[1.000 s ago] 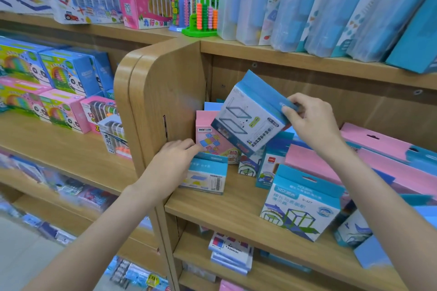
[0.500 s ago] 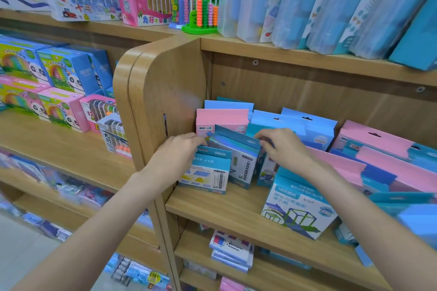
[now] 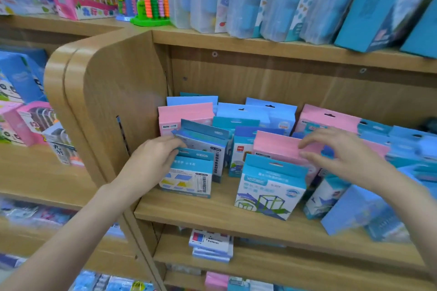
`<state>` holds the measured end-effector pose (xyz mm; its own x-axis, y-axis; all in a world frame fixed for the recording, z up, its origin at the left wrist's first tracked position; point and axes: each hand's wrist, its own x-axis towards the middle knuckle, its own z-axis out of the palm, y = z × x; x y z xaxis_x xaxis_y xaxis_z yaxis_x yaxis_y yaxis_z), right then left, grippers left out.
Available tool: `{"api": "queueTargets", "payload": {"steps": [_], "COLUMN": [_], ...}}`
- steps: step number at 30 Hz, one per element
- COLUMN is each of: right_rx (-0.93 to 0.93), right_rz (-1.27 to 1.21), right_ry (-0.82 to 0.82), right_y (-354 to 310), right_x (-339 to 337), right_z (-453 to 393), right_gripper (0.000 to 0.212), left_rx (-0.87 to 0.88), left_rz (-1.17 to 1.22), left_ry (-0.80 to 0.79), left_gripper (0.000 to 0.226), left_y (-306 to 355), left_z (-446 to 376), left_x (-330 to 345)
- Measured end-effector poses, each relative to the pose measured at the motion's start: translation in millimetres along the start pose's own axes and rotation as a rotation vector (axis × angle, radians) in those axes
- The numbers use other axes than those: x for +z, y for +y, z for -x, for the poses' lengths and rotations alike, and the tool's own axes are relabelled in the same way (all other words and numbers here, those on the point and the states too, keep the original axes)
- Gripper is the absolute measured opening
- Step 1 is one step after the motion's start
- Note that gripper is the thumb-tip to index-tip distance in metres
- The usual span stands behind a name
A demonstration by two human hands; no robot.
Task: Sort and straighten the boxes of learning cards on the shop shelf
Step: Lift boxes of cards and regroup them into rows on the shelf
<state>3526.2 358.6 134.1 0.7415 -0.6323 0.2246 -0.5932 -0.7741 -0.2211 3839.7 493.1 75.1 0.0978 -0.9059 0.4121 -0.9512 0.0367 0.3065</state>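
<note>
My left hand (image 3: 153, 160) at wooden side panel (image 3: 123, 92), fingers curled. My right hand (image 3: 340, 156) far right of panel, fingers spread, relaxed.

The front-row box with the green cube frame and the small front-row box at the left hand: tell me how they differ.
The cube-frame box is larger than the small box. The cube-frame box stands free of both hands; the left hand holds the small box's left edge. The cube-frame box shows a green frame drawing; the small box shows flat blue and yellow shapes. Both have blue header flaps over white fronts.

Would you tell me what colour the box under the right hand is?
Pink box, seen in the head view.
</note>
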Motion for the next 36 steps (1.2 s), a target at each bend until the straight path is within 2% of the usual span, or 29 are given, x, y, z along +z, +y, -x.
{"api": "queueTargets", "payload": {"steps": [4, 11, 16, 18, 21, 31, 36], "right_rx": [0.104, 0.217, 0.334, 0.327, 0.319, 0.078, -0.029], "right_rz": [0.032, 0.041, 0.122, 0.149, 0.198, 0.04, -0.069], "right_ry": [0.084, 0.128, 0.037, 0.016, 0.038, 0.04, 0.016], "right_y": [20, 44, 69, 74, 80, 100, 105], "right_x": [-9, -15, -15, -12, -9, -14, -20], "right_z": [21, 64, 86, 87, 82, 81, 78], "right_gripper": [0.007, 0.025, 0.035, 0.032, 0.025, 0.01, 0.009], "left_rx": [-0.005, 0.009, 0.07, 0.147, 0.211, 0.188, 0.125], "left_rz": [0.006, 0.019, -0.107, -0.124, -0.135, -0.292, -0.317], "left_ry": [-0.01, 0.062, 0.305, 0.365, 0.332, 0.187, 0.202], "left_gripper": [0.025, 0.024, 0.031, 0.033, 0.037, 0.043, 0.05], "left_y": [16, 37, 53, 65, 79, 110, 119], "left_z": [-10, -23, -6, 4, 11, 24, 30], "left_x": [12, 38, 57, 62, 72, 104, 111]}}
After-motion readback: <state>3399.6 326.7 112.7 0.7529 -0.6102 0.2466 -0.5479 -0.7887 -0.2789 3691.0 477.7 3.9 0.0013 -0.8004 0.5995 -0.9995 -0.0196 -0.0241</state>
